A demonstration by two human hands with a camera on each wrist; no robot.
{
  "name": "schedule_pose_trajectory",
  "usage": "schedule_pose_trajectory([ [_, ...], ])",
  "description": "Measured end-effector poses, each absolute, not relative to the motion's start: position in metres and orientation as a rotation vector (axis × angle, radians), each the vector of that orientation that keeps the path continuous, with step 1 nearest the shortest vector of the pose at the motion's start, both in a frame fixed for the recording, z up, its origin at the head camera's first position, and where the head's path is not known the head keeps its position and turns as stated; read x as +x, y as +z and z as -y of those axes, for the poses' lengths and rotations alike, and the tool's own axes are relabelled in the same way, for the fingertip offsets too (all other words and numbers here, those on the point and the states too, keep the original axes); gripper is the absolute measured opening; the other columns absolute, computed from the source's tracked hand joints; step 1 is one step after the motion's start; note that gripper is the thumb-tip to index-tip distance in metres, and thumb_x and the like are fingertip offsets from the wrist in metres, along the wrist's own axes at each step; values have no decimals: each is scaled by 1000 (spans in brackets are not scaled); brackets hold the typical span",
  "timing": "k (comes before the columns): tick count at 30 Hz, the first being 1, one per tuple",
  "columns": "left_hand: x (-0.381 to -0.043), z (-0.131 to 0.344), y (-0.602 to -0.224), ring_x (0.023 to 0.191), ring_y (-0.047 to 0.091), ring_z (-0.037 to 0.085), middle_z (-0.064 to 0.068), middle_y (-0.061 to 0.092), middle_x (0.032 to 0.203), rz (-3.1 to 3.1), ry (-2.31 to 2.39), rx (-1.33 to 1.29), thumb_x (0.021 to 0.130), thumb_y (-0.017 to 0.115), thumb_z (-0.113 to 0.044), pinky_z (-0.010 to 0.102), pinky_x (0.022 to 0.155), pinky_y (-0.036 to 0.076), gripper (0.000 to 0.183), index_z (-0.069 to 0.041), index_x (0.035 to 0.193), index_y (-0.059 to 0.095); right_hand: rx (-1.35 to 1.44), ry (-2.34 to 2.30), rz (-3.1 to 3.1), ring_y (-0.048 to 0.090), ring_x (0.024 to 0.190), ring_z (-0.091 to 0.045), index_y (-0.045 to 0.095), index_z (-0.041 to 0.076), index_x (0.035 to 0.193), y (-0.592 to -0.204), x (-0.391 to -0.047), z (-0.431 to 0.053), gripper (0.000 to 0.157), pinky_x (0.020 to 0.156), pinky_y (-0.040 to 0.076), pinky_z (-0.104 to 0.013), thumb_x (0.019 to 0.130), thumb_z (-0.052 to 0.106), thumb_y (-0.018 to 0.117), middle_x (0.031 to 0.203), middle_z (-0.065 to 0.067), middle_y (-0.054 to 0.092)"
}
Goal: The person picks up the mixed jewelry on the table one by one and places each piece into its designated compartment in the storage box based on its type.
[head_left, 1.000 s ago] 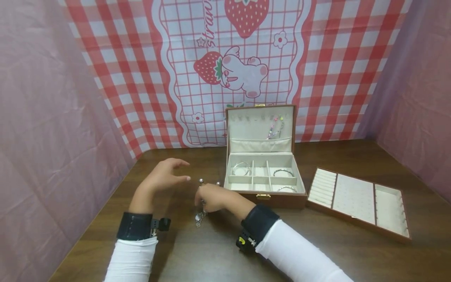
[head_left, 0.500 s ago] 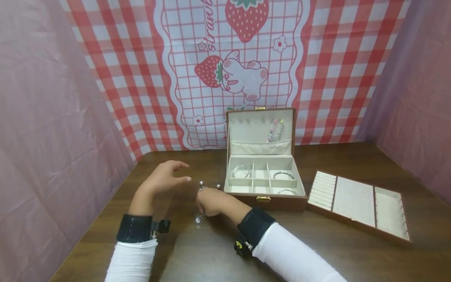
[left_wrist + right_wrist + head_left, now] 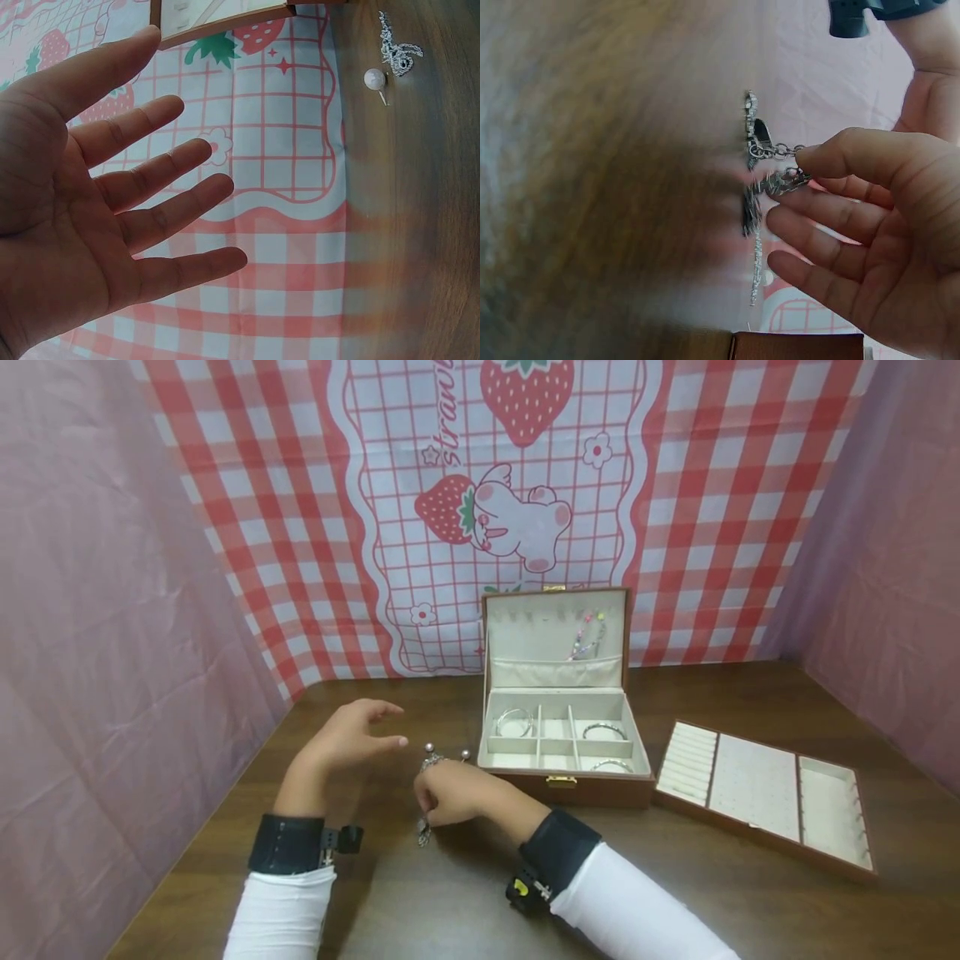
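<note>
My right hand (image 3: 453,792) is low over the table, left of the jewelry box. Its thumb and index finger pinch a silver chain bracelet (image 3: 780,151) by its round links, with the other fingers loosely bent in the right wrist view. Part of this bracelet (image 3: 424,835) shows below the hand; the rest is hidden by it. More silver chain (image 3: 432,762) lies just beyond the knuckles, near a pearl-topped earring (image 3: 430,748) and a second pearl-like ball (image 3: 466,754). My left hand (image 3: 345,735) hovers to the left, holding nothing, its fingers spread and nearly straight (image 3: 187,274).
A brown jewelry box (image 3: 600,792) stands with its lid up; several silver bangles (image 3: 514,722) lie in its compartments. A colourful beaded strand (image 3: 585,635) hangs inside the lid. At the right sits a separate shallow tray (image 3: 757,833). A checked cloth (image 3: 720,527) hangs behind.
My right hand turns slightly and its fingers curl in more at the near end of the bracelet, covering the pale round piece seen before. The left hand stays where it was.
</note>
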State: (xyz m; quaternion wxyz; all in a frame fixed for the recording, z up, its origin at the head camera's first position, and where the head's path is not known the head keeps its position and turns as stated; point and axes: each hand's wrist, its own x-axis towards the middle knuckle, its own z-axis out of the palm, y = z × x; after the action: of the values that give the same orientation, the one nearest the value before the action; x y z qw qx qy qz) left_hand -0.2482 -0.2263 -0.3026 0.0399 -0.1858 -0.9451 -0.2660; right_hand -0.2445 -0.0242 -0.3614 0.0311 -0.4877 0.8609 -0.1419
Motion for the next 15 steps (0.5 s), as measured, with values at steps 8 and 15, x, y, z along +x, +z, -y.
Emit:
schedule_pose_trajectory([
  [8,-248,227,-302,120,53,40,17,62,125,2885,-786,-592,86,75,-27,54,99,44,50,0,126,61,-1471,-677,-2554,57,68,-1,70,10,86,-351,-246,14,7,63,47,-15,81,5,70,77,5,66],
  [15,-248,225,-301,121,52,41,19,60,127,2891,-796,-583,87,73,-27,55,99,44,49,0,127,60,-1454,-896,-2466,59,77,-3,71,5,96,-339,-244,4,9,73,50,-20,91,7,64,83,5,67],
])
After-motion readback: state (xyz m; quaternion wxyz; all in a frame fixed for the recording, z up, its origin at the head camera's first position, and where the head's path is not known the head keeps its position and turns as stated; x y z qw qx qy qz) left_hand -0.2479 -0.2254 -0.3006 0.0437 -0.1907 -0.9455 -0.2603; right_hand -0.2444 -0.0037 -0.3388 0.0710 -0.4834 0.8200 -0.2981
